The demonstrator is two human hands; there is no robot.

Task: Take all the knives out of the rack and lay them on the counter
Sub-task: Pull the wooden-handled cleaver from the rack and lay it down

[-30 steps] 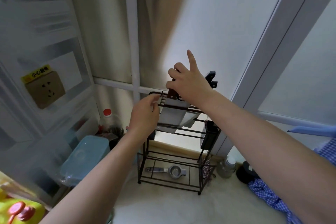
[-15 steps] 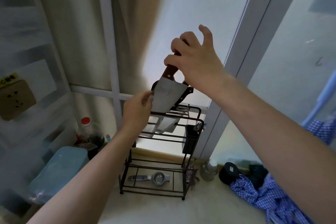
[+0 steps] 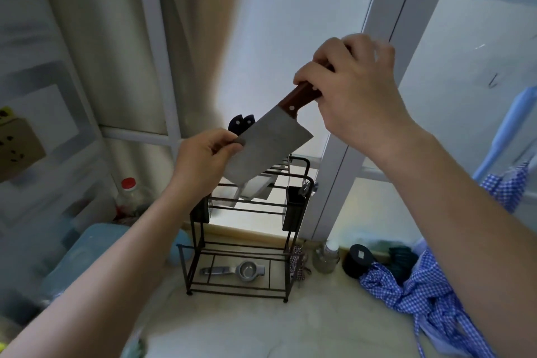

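The left hand point(image 3: 203, 158) pinches the far edge of the big knife point(image 3: 268, 148). The knife is up in the air, above the black rack point(image 3: 247, 241). The right hand point(image 3: 357, 90) grips its brown handle tight.

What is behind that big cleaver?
Behind the cleaver stand two dark knife handles in the black rack; pale blades show below. How many knives remain is hidden.

Broad steel cleaver with reddish-brown wooden handle point(image 3: 268, 151) held tilted above black wire rack point(image 3: 293, 247) standing on pale counter point(image 3: 261, 325); dark-handled knives point(image 3: 240, 122) upright in rack's top slots.
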